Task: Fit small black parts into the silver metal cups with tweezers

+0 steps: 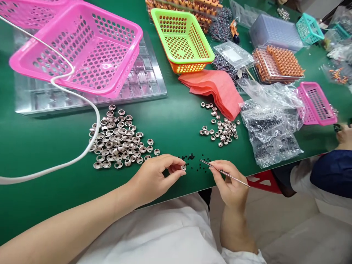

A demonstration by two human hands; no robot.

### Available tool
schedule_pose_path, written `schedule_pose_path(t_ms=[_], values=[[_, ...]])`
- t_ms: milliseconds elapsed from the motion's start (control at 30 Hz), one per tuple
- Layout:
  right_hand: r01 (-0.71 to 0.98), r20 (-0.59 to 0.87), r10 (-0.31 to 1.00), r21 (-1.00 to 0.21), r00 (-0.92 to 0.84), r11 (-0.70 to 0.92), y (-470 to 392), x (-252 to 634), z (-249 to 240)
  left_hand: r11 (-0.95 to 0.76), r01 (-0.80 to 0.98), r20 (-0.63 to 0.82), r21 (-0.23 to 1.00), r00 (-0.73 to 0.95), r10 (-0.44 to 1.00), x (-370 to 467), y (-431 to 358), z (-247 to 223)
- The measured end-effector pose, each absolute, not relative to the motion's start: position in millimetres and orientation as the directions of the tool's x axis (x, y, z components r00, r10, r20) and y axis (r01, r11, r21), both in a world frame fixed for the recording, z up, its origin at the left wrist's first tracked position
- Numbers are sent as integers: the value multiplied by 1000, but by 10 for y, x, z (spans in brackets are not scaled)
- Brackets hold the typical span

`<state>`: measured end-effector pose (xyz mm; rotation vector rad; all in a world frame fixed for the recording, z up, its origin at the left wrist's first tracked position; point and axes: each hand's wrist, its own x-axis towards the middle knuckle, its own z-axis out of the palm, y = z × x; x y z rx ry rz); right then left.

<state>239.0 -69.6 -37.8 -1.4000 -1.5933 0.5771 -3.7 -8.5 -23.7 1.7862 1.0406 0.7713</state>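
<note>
While the left hand [158, 174] pinches one small metal piece [183, 167] right out at its fingertips, presumably so that it can be seen and got at easily, the right hand [230, 186] grips a slim metal tool [242, 182] just across from it. I take this for tweezers, held rather like a pen, a grip that would suit fine, steady aiming. The two hands stand apart, close to the front edge of the green tabletop [170, 124], where the forearms seem to need little stretch. Between them, and just beyond, tiny black bits [191, 156] lie scattered, most likely set there so that the tool's tip, which points leftward over them, has only a short way to go. Whether the tip carries a bit, I cannot tell from where I stand.

To the left, beyond the wrist, a broad heap of metal rings [121, 143] spreads out; to the right, in front of a folded red cloth [217, 88], sits a smaller cluster of metal pieces [227, 130]. My guess is that the gap serves to hold the two lots apart. Bulkier things stand farther back, perhaps to be out of the elbows' way: a pink basket [30, 60] resting on a silvery tray [154, 79], and a lime-green basket [192, 59] nested in an orange one [189, 68]. A white cable [46, 174] passes across the pink basket and the heap's left edge, hanging or lying, I cannot tell.
</note>
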Motion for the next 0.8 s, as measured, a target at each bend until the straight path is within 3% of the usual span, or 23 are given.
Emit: schedule_pose_path(t_ms=[333, 800], values=[[436, 291, 952, -871, 90, 225, -810, 2483, -292, -253, 342, 75, 905, 458, 886, -51, -71, -211], [562, 273, 959, -807, 79, 183, -857, 2395, -337, -258, 347, 75, 902, 461, 884, -56, -62, -202]])
